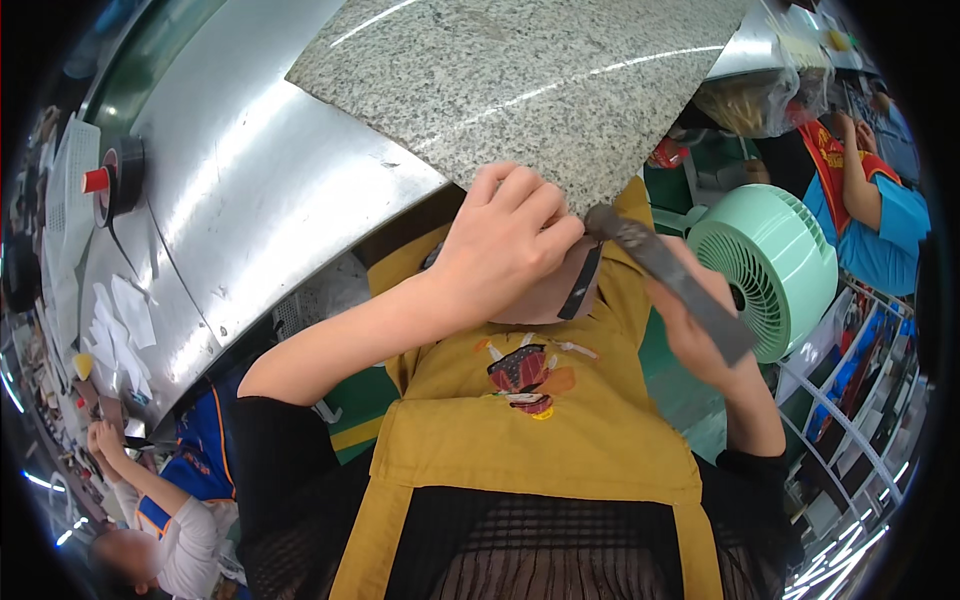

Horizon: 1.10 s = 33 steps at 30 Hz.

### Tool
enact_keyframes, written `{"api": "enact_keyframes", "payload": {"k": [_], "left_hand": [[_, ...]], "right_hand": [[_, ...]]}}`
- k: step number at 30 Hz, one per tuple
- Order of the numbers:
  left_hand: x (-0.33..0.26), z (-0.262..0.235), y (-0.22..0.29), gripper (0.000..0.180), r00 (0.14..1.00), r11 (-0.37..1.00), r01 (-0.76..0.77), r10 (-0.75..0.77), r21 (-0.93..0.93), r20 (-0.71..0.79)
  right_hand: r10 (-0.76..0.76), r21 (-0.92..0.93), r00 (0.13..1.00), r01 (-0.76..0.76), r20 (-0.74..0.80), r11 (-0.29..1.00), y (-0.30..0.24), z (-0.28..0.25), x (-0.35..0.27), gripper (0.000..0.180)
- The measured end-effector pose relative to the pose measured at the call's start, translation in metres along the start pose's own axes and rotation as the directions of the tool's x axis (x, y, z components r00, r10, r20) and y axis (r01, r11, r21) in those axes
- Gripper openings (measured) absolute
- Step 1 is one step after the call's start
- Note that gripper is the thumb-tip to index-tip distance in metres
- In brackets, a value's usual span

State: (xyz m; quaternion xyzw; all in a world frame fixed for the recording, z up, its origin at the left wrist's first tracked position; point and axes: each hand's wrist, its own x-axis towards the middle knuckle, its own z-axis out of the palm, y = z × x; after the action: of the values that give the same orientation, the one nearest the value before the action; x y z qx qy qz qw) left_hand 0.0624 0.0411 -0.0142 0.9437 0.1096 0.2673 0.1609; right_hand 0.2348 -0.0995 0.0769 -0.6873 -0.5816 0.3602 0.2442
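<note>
My left hand [515, 235] is closed, fingers bent down at the near corner of the speckled granite slab [520, 80]. It grips a pinkish-brown flexible piece [535, 312], which looks like leather, with a black strip [580, 285] along its right part. The piece hangs below the slab's edge in front of my mustard apron [560, 450]. My right hand [690, 330] is closed round a hammer, whose dark head [675, 285] shows above the fingers. Its rounded end lies close beside my left fingertips; its flat end points toward my right wrist. The handle is hidden.
A metal worktop [270, 180] extends left, with a roll of black tape [122, 180] and white scraps [120, 330]. A mint-green fan [790, 260] stands close by my right hand. Plastic bags [750, 105] lie at the far right. Co-workers sit at lower left and upper right; a metal rack [840, 410] stands right.
</note>
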Motion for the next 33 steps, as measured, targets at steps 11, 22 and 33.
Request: {"api": "enact_keyframes", "payload": {"k": [11,22,33], "left_hand": [[-0.006,-0.013,-0.012,0.019,0.983,0.984,-0.175,0.177,-0.030,0.043],[-0.004,-0.016,-0.017,0.018,0.986,0.984,-0.150,0.157,-0.100,0.064],[-0.010,-0.018,-0.018,0.022,0.981,0.980,-0.185,0.189,-0.073,0.050]], "right_hand": [[0.041,0.046,0.999,-0.041,-0.011,0.998,-0.010,0.001,0.004,0.023],[-0.003,-0.124,0.986,0.024,0.169,0.992,-0.005,0.001,0.014,0.036],[0.097,-0.047,0.992,-0.094,0.078,0.994,-0.026,-0.003,0.011,0.040]]}}
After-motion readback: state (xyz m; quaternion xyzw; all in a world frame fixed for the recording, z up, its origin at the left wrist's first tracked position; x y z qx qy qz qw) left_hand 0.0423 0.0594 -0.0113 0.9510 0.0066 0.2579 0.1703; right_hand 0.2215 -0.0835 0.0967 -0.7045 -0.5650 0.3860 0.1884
